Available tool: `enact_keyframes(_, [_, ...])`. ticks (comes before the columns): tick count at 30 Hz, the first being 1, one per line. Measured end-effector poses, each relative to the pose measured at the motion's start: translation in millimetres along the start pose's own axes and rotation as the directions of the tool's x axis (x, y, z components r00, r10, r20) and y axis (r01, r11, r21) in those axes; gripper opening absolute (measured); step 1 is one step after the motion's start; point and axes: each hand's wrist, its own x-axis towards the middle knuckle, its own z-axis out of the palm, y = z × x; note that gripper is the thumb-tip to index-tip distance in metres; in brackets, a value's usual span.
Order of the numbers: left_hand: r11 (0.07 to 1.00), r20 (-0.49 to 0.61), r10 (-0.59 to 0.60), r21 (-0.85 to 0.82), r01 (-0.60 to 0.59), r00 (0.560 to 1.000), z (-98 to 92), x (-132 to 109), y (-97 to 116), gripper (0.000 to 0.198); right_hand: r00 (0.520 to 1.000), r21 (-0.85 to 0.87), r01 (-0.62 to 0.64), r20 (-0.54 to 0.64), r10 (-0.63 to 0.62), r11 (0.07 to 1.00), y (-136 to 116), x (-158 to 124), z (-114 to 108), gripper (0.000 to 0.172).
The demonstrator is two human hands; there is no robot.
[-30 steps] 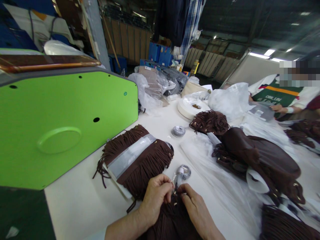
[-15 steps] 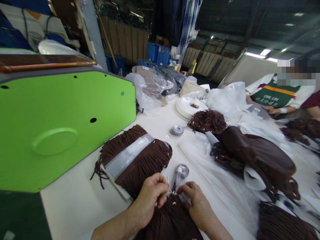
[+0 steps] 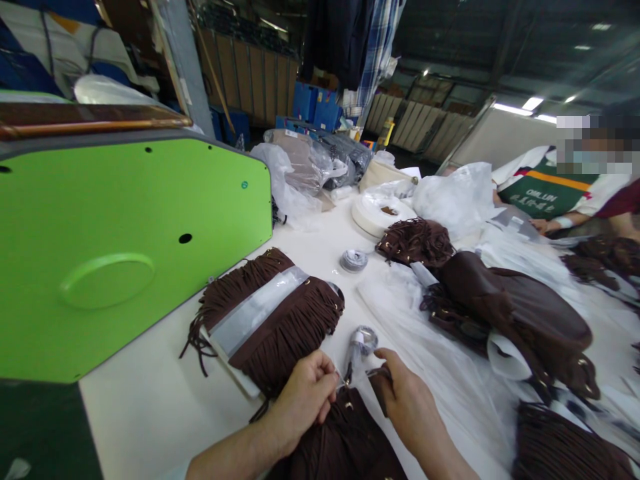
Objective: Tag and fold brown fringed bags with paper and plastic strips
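Note:
My left hand (image 3: 310,390) is closed, thumb and finger pinching a thin whitish thread (image 3: 341,381) above a dark brown fringed bag (image 3: 350,440) at the table's front edge. In my right hand (image 3: 413,403) is a pair of dark-handled scissors (image 3: 383,390). Their metal tip points left at the thread, beside the bag's gold-coloured ring. I cannot tell whether the blades touch the thread. Just beyond lies a coiled strap or chain in clear wrap (image 3: 365,341). Another brown fringed bag (image 3: 280,320), with a clear plastic strip across it, lies beyond my left hand.
A green machine panel (image 3: 165,247) stands along the left. Plastic film (image 3: 450,360), a brown leather bag (image 3: 515,307) and fringed pieces cover the right. Farther back are a white tape roll (image 3: 373,217) and a small grey roll (image 3: 354,261). A person in a green apron (image 3: 550,190) works across the table.
My right hand has shifted slightly right and now shows the scissors in its grip, with the tip at the thread. My left hand keeps its pinch in nearly the same place.

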Motion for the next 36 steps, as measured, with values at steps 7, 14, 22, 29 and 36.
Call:
enact_keyframes(7, [0.998, -0.010, -0.051, 0.034, 0.051, 0.999, -0.1, -1.1, 1.5, 0.007, 0.990, 0.298, -0.129, 0.087, 0.108, 0.946, -15.3, 8.3, -18.5, 0.027])
enact_keyframes(14, [0.999, 0.031, -0.019, -0.031, 0.019, 0.999, 1.1, -3.4, 2.7, 0.017, 0.920, 0.678, -0.390, 0.314, 0.234, 0.622, -21.5, 9.5, -31.8, 0.027])
enact_keyframes(22, [0.985, 0.114, 0.060, -0.170, -0.040, 0.992, -13.0, -15.6, -0.7, 0.031, 0.820, 0.815, -0.572, 0.570, 0.046, 0.093, -27.2, -30.0, -7.7, 0.038])
enact_keyframes(29, [0.984, 0.171, 0.143, -0.127, -0.122, 0.975, -21.3, -32.3, -10.2, 0.042, 0.834, 0.815, -0.548, 0.550, 0.050, 0.187, -24.9, -25.6, 2.5, 0.039])
enact_keyframes(36, [0.976, 0.278, 0.207, 0.001, -0.216, 0.938, -22.0, -51.2, -29.9, 0.041, 0.882, 0.855, -0.464, 0.421, 0.212, 0.232, -28.8, -23.7, 14.3, 0.040])
